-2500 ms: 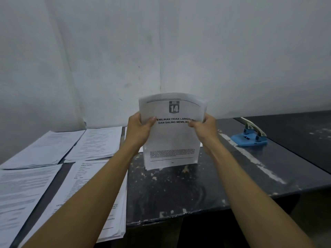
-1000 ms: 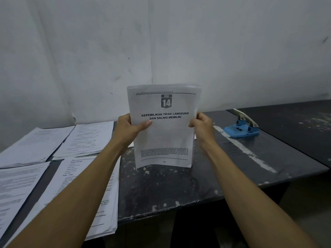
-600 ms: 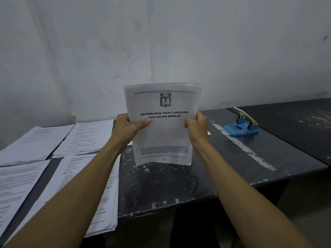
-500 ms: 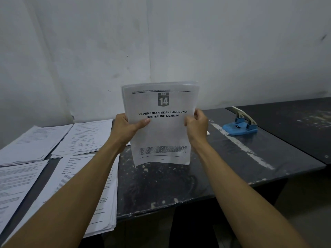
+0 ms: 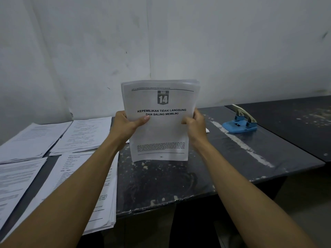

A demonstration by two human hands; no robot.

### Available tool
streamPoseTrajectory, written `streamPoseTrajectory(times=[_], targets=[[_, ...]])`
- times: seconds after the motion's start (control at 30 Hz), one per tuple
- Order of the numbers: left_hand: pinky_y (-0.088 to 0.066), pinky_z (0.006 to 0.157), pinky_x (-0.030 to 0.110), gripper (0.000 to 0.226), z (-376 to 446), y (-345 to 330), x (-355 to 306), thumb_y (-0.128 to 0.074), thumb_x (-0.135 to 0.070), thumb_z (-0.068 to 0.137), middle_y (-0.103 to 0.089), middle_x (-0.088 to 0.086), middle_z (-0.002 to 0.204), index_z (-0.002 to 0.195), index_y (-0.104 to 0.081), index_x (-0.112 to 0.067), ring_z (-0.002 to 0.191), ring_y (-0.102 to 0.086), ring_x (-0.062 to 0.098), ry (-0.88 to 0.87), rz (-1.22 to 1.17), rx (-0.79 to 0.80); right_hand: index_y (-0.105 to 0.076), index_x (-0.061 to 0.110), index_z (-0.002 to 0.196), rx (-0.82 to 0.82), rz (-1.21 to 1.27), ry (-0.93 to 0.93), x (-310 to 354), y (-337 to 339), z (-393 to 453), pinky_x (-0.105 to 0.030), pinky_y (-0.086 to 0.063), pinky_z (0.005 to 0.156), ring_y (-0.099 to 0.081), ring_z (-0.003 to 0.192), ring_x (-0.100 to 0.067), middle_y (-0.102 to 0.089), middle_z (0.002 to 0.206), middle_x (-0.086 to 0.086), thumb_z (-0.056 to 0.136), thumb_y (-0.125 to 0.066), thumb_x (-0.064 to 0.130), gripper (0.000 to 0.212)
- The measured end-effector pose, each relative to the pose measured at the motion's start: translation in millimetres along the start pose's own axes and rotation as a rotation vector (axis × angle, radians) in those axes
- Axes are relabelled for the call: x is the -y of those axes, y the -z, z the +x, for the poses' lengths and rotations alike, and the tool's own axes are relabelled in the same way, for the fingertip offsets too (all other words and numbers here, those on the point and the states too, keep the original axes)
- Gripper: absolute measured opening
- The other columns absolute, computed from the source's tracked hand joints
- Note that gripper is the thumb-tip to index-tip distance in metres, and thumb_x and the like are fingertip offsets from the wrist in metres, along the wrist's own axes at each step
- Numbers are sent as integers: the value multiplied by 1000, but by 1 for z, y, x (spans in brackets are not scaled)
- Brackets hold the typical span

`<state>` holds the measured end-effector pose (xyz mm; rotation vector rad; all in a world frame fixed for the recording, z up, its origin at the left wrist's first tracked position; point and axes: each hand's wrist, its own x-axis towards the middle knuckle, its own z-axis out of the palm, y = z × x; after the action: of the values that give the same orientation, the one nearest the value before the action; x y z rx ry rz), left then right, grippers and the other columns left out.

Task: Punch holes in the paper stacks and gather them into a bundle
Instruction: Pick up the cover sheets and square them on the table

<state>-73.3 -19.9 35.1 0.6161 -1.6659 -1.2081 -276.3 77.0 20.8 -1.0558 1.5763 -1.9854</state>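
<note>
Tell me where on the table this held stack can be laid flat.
Bare dark table lies below the held stack, between the paper piles on the left and the blue hole punch. The left end is crowded with paper.

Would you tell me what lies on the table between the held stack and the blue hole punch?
Head view: mostly bare table with a pale paint streak between stack and punch.

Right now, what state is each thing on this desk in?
Held stack: upright, bottom edge on the desk, gripped at both sides.
Left hand: grip shut on held stack.
Right hand: grip shut on held stack.
Punch: lever up, nothing in it.
Four stacks at left: lying flat.
</note>
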Motion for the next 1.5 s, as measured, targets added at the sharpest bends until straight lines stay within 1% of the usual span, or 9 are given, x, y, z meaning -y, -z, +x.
streamPoseTrajectory(times=[0.17, 0.27, 0.37, 0.77, 0.97, 1.07, 1.13, 1.3, 1.5], targets=[[-56, 58, 17, 20, 12, -2, -2, -84, -27, 77, -77, -18, 88, 95, -73, -26, 77, -74, 6, 33, 31, -23, -72, 16, 96, 70, 10, 10, 2, 16, 10, -26, -59, 72, -73, 84, -13, -77, 92, 3, 90, -65, 5, 15], [-58, 59, 19, 20, 26, -6, -8, -86, -26, 74, -77, -15, 86, 91, -74, -24, 75, -74, 7, 67, 29, -24, -73, 12, 93, 57, 19, 21, 7, 26, 19, -29, -59, 73, -72, 74, -15, -76, 93, -9, 90, -67, 2, 12], [-60, 62, 24, 24, 38, -15, -13, -88, -24, 70, -78, -8, 89, 91, -76, -19, 76, -75, 12, 98, -3, 1, -73, 17, 87, 53, 36, 28, 13, 34, 30, -25, -59, 69, -70, 67, -9, -76, 78, 3, 90, -67, 2, 16], [-60, 63, 31, 16, 78, -93, 5, -76, -11, 86, -78, 8, 95, 101, -73, -6, 77, -75, 21, 248, -131, 62, -73, 11, 87, 15, 10, -170, 17, 95, 90, -29, -61, 70, -74, 73, -16, -77, 82, -2, 91, -66, 3, 11], [-61, 67, 33, 20, 103, -145, 36, -74, -8, 88, -76, 7, 96, 107, -71, -5, 80, -75, 22, 333, -140, 40, -72, 14, 70, -153, -389, -125, -5, 132, 131, -15, -49, 52, -63, 59, -5, -68, 67, 10, 86, -73, 17, 16], [-60, 66, 30, 15, 114, -169, 55, -72, -8, 89, -75, 4, 93, 104, -71, -8, 77, -73, 19, 364, -103, 16, -74, 4, 71, -240, -609, -26, -14, 149, 152, -39, -60, 66, -69, 71, -26, -71, 65, -4, 82, -65, 16, 19], [-57, 58, 25, 8, 121, -185, 67, -72, -7, 88, -74, 0, 88, 94, -71, -13, 71, -72, 15, 398, -92, -2, -70, 3, 69, -300, -648, 48, -20, 163, 165, -45, -59, 58, -69, 65, -29, -68, 62, -11, 82, -58, 15, 22], [-55, 56, 25, 11, 139, -225, 97, -72, -6, 87, -72, 2, 87, 96, -70, -12, 74, -71, 18, 476, -55, -24, -63, 14, 65, -432, -760, 232, -30, 197, 202, -5, -35, 45, -55, 63, 17, -57, 55, 13, 85, -56, 15, 21], [-52, 46, 22, 11, 160, -268, 123, -72, -5, 86, -70, 0, 84, 92, -67, -14, 73, -69, 18, 529, -16, -33, -69, 15, 89, -276, -826, 91, -61, 229, 249, -26, -53, 67, -63, 78, -11, -67, 89, 2, 91, -56, 11, 13]])
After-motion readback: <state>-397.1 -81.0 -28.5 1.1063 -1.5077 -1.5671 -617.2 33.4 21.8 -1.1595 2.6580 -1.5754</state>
